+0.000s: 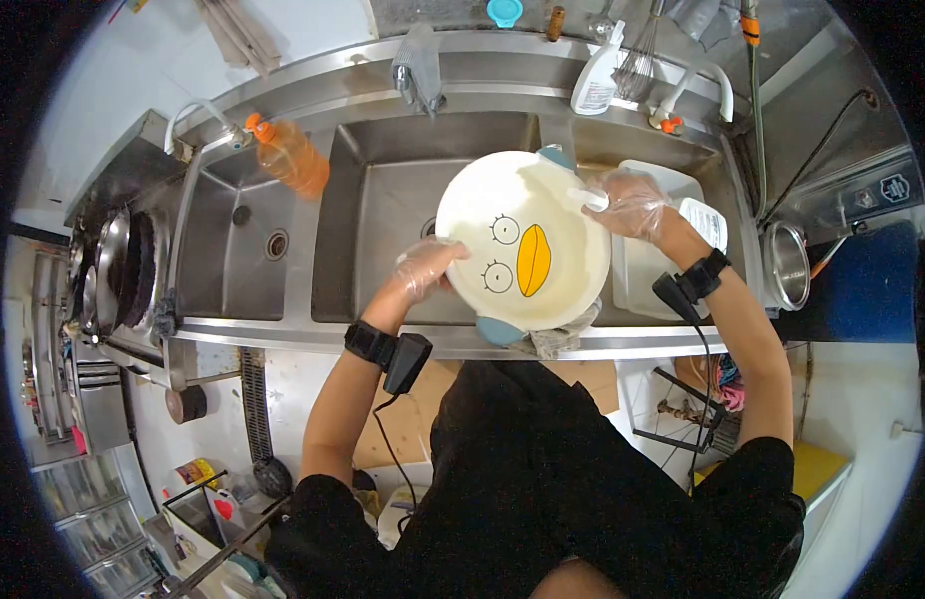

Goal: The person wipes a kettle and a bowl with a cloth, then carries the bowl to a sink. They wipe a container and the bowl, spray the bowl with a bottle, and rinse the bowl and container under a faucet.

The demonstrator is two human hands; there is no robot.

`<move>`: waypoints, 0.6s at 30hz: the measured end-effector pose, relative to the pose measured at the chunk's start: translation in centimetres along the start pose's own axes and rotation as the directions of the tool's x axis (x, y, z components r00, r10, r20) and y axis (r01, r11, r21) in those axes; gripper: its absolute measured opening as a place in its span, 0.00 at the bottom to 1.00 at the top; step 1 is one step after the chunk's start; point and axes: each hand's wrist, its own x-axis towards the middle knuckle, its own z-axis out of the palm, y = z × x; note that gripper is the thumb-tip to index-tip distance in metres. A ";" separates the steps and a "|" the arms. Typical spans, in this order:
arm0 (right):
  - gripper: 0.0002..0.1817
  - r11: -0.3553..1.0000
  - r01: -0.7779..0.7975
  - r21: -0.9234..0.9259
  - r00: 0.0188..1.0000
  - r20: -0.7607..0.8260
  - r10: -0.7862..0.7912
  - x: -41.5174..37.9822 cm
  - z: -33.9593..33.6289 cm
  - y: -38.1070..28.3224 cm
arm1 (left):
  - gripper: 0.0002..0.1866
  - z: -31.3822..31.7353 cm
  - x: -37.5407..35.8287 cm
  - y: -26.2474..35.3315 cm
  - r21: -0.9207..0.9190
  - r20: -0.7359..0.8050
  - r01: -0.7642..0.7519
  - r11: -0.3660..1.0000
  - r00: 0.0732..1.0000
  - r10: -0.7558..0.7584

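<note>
A large cream-white bowl point(487, 185) with a cartoon duck face, orange beak and two blue-grey side tabs is tilted toward me over the sinks. My left hand point(433, 268), in a clear plastic glove, grips its left rim with the thumb on the inside. At the opposite rim, my right hand point(632, 205), gloved the same way, has its fingers closed. A small white piece point(594, 201) shows at those fingertips over the bowl's edge; I cannot tell what it is. Below the bowl, a greyish cloth point(560, 337) drapes over the sink's front edge.
Behind the bowl lies the middle sink basin point(393, 190). An orange bottle point(291, 158) stands by the left basin point(233, 210). A white container point(642, 275) sits in the right basin. Along the back are a faucet point(416, 75), a white spray bottle point(597, 75) and a whisk point(639, 60).
</note>
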 end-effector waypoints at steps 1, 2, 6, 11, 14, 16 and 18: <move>0.24 0.999 -0.028 -0.043 0.999 0.038 0.030 0.1 -0.3 -0.2 | 0.20 -0.1 0.1 -0.1 -0.001 -0.001 0.000 1.000 1.000 0.000; 0.25 0.995 -0.054 -0.087 0.995 0.075 0.060 0.2 -0.5 -0.4 | 0.23 -0.2 0.1 -0.1 0.025 0.010 -0.002 1.000 1.000 0.001; 0.27 1.000 -0.012 -0.014 0.999 -0.034 0.011 -0.7 -0.8 -1.0 | 0.25 -0.3 0.2 -0.3 0.046 0.022 -0.007 0.999 1.000 0.006; 0.27 0.996 0.083 -0.023 0.996 -0.032 -0.083 -0.9 -2.3 -2.4 | 0.21 0.6 -0.8 0.7 -0.007 -0.007 0.043 0.999 0.999 -0.043; 0.25 0.966 0.240 0.095 0.946 -0.246 -0.211 0.0 -0.5 -1.6 | 0.22 0.5 0.1 -0.5 -0.057 0.024 0.064 0.996 0.998 -0.063; 0.23 0.970 0.236 0.062 0.953 -0.210 -0.219 -0.2 -0.9 -2.2 | 0.23 0.4 0.7 -1.2 -0.094 0.047 0.074 0.993 0.996 -0.070; 0.22 0.971 0.237 0.031 0.958 -0.172 -0.229 -0.5 -2.0 -3.5 | 0.24 0.6 0.6 -1.2 -0.060 0.064 0.087 0.994 0.994 -0.083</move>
